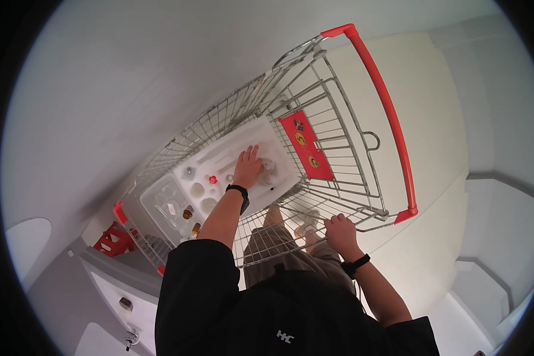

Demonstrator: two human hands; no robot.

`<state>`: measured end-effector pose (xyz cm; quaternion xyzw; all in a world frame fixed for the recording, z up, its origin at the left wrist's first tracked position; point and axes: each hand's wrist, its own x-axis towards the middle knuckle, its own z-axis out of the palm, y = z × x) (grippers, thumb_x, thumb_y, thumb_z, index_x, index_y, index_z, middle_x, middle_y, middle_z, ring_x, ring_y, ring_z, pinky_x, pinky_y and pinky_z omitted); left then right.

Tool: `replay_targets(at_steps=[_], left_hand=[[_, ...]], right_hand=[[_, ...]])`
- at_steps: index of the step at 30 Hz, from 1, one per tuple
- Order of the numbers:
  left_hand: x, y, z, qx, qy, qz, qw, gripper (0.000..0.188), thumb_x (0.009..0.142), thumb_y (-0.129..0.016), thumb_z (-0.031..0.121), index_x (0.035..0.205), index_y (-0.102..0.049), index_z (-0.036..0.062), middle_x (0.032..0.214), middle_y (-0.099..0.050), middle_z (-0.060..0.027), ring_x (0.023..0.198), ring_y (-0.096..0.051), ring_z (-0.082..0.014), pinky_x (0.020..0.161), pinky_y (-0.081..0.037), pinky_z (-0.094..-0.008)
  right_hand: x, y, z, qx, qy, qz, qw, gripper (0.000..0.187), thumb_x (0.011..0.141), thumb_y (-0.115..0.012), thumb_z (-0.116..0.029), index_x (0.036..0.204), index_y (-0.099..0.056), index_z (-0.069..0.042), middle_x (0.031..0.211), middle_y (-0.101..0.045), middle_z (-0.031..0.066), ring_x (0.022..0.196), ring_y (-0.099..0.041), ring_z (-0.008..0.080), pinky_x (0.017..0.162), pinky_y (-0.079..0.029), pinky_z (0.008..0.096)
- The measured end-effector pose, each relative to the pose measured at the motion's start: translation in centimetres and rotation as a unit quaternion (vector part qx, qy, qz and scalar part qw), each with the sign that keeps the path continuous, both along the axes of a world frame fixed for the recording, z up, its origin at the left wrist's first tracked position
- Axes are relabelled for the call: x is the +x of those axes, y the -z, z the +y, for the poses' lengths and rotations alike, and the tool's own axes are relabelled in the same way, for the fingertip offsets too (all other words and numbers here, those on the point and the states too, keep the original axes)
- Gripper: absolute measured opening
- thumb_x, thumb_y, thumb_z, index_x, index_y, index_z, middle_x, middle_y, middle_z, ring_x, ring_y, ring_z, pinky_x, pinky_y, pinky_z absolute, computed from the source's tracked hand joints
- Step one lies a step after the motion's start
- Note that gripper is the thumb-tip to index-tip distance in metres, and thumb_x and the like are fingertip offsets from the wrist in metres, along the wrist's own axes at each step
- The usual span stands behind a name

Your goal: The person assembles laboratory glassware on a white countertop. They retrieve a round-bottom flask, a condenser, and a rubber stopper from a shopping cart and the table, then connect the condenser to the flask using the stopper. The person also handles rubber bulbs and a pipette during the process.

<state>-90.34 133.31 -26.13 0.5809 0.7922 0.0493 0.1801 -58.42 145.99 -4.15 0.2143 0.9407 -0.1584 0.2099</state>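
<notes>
A wire shopping cart (362,148) with a red handle bar (382,101) stands before me. Inside it lies a white moulded foam tray (219,142) with round recesses. My left hand (249,168) is over the tray, fingers stretched out, right beside a clear, glass-like object (268,171); whether it touches this is not clear. Left of that hand, a small red knob-like piece (213,179) and a clear round piece (188,173) sit on the tray. My right hand (341,233) is closed over the cart's near top rim.
A clear plastic container (166,199) sits at the cart's left end, near small brown bottles (188,212). A red basket (116,240) is beyond that end. A red panel (306,145) hangs on the cart's wire. A white sink (121,293) is at lower left; a grey wall (118,89) runs along the far side.
</notes>
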Motion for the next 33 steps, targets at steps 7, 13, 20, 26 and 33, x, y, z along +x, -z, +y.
replay_targets(at_steps=[7, 13, 20, 26, 33], left_hand=[[-0.1, -4.3, -0.6, 0.050, -0.031, -0.088, 0.994, 0.029, 0.073, -0.061, 0.010, 0.103, -0.058, 0.0087, 0.136, -0.047, -0.0163, 0.128, -0.043, -0.0334, 0.103, -0.036, -0.0466], [-0.5, -11.5, -1.6, -0.029, -0.118, -0.239, 0.963, 0.052, 0.066, -0.072, 0.018, 0.113, -0.050, 0.0092, 0.107, -0.062, -0.0156, 0.103, -0.058, -0.0350, 0.088, -0.046, -0.0434], [2.7, -27.1, -1.0, 0.060, -0.181, -0.175, 0.966, 0.051, 0.063, -0.074, 0.017, 0.108, -0.051, 0.0082, 0.094, -0.065, -0.0144, 0.090, -0.063, -0.0346, 0.077, -0.050, -0.0438], [10.9, -38.0, 0.3, 0.110, -0.216, -0.160, 0.957, 0.054, 0.062, -0.074, 0.019, 0.111, -0.053, 0.0095, 0.099, -0.065, -0.0120, 0.093, -0.062, -0.0330, 0.079, -0.051, -0.0415], [19.6, -41.7, 0.7, 0.328, -0.259, -0.496, 0.761, 0.048, 0.077, -0.071, 0.006, 0.120, -0.051, 0.0048, 0.110, -0.057, -0.0012, 0.104, -0.055, -0.0121, 0.092, -0.043, -0.0293]], right_hand=[[0.6, 0.4, 0.0, -0.002, 0.002, 0.009, 1.000, 0.014, 0.068, -0.068, -0.015, 0.079, -0.060, -0.011, 0.081, -0.059, 0.0040, 0.086, -0.058, 0.0232, 0.071, -0.050, 0.0359], [1.5, 1.0, 0.0, -0.005, -0.013, 0.015, 1.000, 0.013, 0.067, -0.068, -0.016, 0.076, -0.060, -0.011, 0.082, -0.059, 0.0047, 0.087, -0.058, 0.0245, 0.071, -0.050, 0.0377], [-1.2, -2.6, 2.6, -0.207, -0.034, 0.148, 0.966, 0.055, 0.075, -0.075, -0.027, 0.123, -0.057, -0.008, 0.091, -0.062, 0.0083, 0.093, -0.058, 0.0252, 0.080, -0.050, 0.0390], [-10.0, -21.4, 6.3, -0.435, -0.030, 0.227, 0.871, 0.043, 0.080, -0.071, -0.024, 0.117, -0.059, -0.005, 0.089, -0.062, 0.0096, 0.075, -0.055, 0.0197, 0.068, -0.046, 0.0316], [-8.9, -28.2, 10.0, -0.489, -0.119, 0.271, 0.821, 0.026, 0.094, -0.057, -0.025, 0.086, -0.063, -0.001, 0.067, -0.056, 0.0041, 0.062, -0.053, 0.0123, 0.058, -0.043, 0.0278]])
